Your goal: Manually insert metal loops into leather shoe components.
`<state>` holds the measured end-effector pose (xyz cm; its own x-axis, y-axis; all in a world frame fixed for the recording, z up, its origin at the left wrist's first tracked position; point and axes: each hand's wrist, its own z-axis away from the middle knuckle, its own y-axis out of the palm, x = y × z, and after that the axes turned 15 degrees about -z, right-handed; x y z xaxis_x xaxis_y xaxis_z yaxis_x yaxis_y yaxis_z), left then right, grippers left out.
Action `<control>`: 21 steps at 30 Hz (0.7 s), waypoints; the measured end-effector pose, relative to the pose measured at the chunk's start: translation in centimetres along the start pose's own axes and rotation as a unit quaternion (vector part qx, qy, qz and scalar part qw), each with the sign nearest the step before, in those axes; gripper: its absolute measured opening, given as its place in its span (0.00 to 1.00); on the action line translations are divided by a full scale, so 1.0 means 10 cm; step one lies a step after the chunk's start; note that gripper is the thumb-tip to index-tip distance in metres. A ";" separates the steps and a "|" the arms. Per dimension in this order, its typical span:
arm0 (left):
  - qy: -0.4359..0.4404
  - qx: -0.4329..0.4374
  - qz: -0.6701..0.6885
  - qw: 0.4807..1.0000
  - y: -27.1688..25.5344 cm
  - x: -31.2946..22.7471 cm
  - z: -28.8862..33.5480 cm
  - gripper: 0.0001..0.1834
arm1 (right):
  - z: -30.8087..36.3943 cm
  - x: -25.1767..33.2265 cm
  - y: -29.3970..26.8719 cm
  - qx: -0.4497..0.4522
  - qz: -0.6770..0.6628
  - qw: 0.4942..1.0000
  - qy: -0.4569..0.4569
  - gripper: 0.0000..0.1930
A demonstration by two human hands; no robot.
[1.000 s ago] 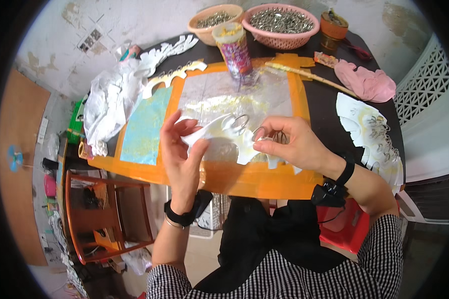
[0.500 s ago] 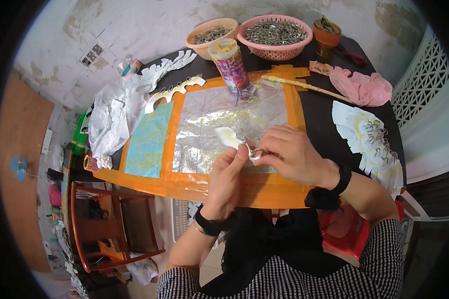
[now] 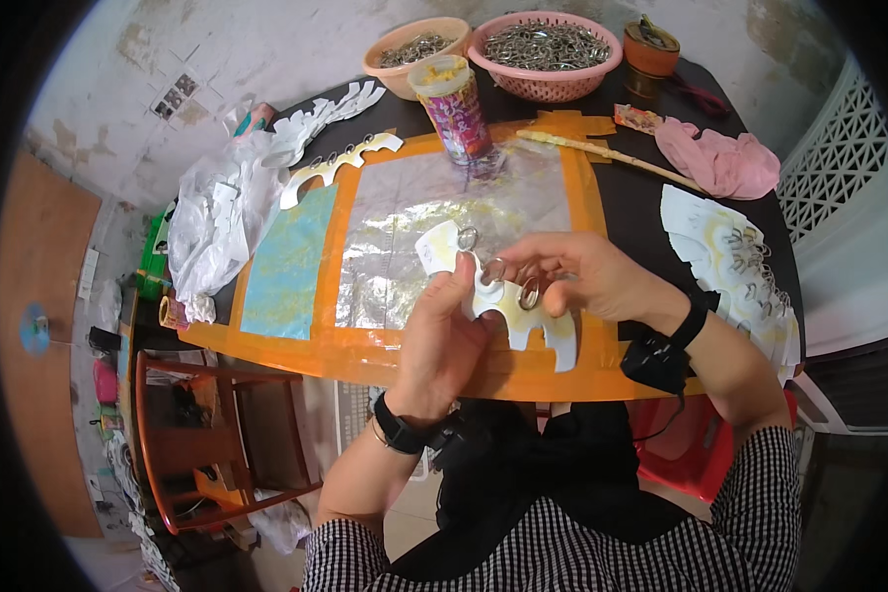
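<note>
My left hand (image 3: 444,326) grips a white card strip (image 3: 559,340) with a scalloped edge and yellowish smears, its thumb on the front. A metal ring (image 3: 468,239) sits near the strip's upper left end. Two more rings, one of them a metal ring (image 3: 530,293), stand along its edge beside my right hand (image 3: 587,276). The right fingers curve over these rings with the thumb apart from them, near the strip; whether a fingertip touches a ring is hard to see. On the left lies a similar strip (image 3: 316,182) with several rings.
At the back stand a peach bowl (image 3: 383,71) and a pink basket (image 3: 546,87), both holding metal rings, and a plastic tub (image 3: 454,123). A smeared stick (image 3: 602,158) and pink cloth (image 3: 725,163) lie right. Ringed strips (image 3: 730,261) pile up right; a plastic bag (image 3: 207,237) sits left.
The strip, bunched between my hands before, now hangs spread out with its rings showing. My right fingers have loosened from their pinch on a ring. The view has shifted slightly.
</note>
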<state>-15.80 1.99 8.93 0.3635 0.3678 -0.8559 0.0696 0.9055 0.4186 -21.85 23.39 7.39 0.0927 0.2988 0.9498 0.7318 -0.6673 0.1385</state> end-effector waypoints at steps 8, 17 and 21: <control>-0.015 -0.070 -0.044 0.996 -0.12 0.04 -0.08 0.16 | -0.01 0.09 -0.02 -0.021 -0.082 0.975 0.203 0.10; -0.011 0.063 -0.010 0.998 -0.21 0.20 0.02 0.38 | -0.01 0.05 0.05 -0.077 -0.066 0.985 0.138 0.10; -0.034 0.164 0.170 0.971 -0.26 0.12 0.02 0.38 | 0.00 0.03 0.05 -0.104 -0.055 0.987 0.111 0.09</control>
<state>-15.35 0.02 6.83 0.4765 0.6087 -0.6344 0.2238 0.6138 0.7570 -21.40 23.12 7.74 -0.1468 0.2352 0.9608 0.5734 -0.7713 0.2764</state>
